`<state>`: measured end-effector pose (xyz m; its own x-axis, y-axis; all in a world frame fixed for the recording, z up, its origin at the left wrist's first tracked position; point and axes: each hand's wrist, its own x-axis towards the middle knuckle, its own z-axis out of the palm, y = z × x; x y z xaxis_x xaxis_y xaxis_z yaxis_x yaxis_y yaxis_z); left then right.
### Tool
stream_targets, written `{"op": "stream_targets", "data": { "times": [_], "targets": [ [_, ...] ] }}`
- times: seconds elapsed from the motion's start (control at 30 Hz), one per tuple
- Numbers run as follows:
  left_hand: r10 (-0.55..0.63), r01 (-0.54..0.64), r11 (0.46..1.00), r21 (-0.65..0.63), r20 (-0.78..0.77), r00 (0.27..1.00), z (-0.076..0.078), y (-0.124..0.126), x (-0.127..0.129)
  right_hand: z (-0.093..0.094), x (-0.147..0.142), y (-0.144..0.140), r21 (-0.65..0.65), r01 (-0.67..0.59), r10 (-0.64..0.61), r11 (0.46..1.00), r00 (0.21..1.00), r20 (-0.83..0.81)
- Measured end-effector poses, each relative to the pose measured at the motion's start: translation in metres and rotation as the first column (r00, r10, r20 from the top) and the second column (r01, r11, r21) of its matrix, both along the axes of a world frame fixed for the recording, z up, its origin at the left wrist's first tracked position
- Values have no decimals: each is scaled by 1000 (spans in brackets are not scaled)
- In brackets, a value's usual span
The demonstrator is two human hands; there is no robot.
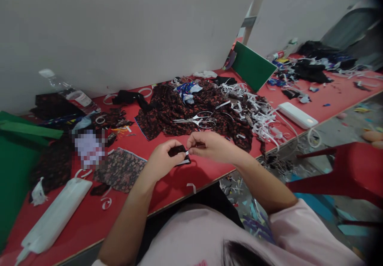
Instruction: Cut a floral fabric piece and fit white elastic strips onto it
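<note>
A small dark fabric piece [177, 152] with white strip [186, 157] is held above the red table's edge.

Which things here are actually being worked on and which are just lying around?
In hand:
left hand, right hand, small dark fabric piece, thin white strip.

Lying about:
steel scissors, clear plastic water bottle, white strip offcuts, green board.

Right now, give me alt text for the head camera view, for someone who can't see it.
Two bare hands, left hand and right hand, pinch a small dark fabric piece with a white strip over a red table. Behind them lie scissors on floral cloth, white paper strips and a plastic bottle.
</note>
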<state>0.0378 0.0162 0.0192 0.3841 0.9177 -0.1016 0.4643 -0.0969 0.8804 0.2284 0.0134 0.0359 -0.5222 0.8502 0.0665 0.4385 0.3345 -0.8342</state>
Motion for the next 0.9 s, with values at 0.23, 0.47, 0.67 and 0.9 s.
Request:
{"op": "stream_targets", "data": {
  "times": [0.23, 0.47, 0.67, 0.9],
  "targets": [
    [41, -41, 999, -1, 37, 998, -4, 0, 2, 0, -5, -2, 75, 42, -43, 996, 999, 8],
    [350, -272, 927, -259, 335, 875, -11, 4, -11, -2, -2, -26, 158, 258, -238, 953, 962, -131],
    [595, -336, 804, -491, 659, 460, -13, 12, -4, -17, 3, -25, 239, 559, -524, 794, 829, -196],
    [587, -231, 808, -542, 702, 404, -12, -7, 26, -44, -34, -4, 131, 416, -390, 900, 902, -184]
  ]
}}
